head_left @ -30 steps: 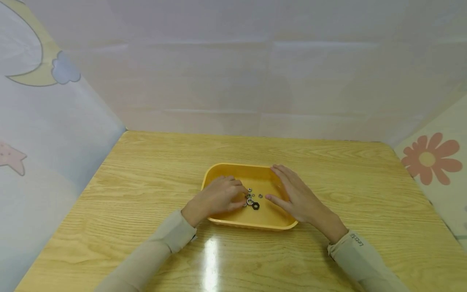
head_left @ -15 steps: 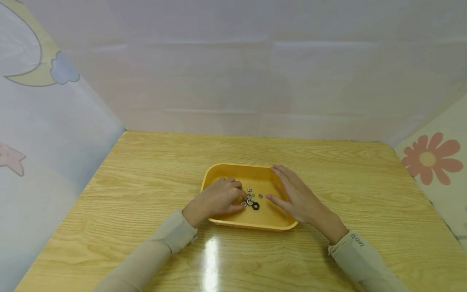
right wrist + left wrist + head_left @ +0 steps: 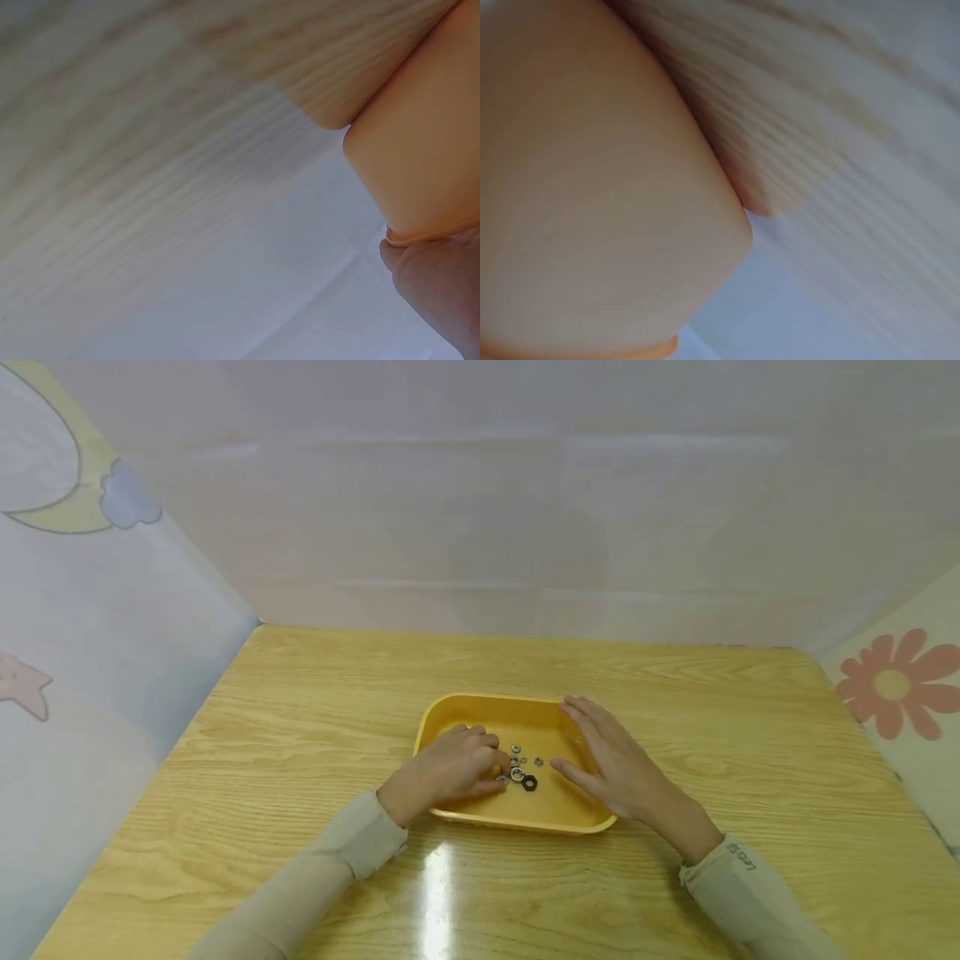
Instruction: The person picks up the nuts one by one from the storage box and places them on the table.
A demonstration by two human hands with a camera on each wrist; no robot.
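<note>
In the head view a yellow plastic tray stands on the wooden table, holding several small metal nuts. A silver nut lies beside a larger black nut; smaller nuts lie around them. My left hand reaches over the tray's left side with bent fingers. Its thumb tip meets one nut, partly covering it; whether it pinches that nut is unclear. My right hand rests along the right rim, fingers extended, thumb pointing inward. The right wrist view has fingers against the tray's edge.
Wood-grain tabletop surrounds the tray. A pale wall covering rises behind the table, with printed panels on both sides. The left wrist view is mostly filled by the tray's outer wall.
The nut by my left thumb showed more fully half a second ago and is now partly covered. My right hand keeps its place on the rim. The head view has shifted slightly.
</note>
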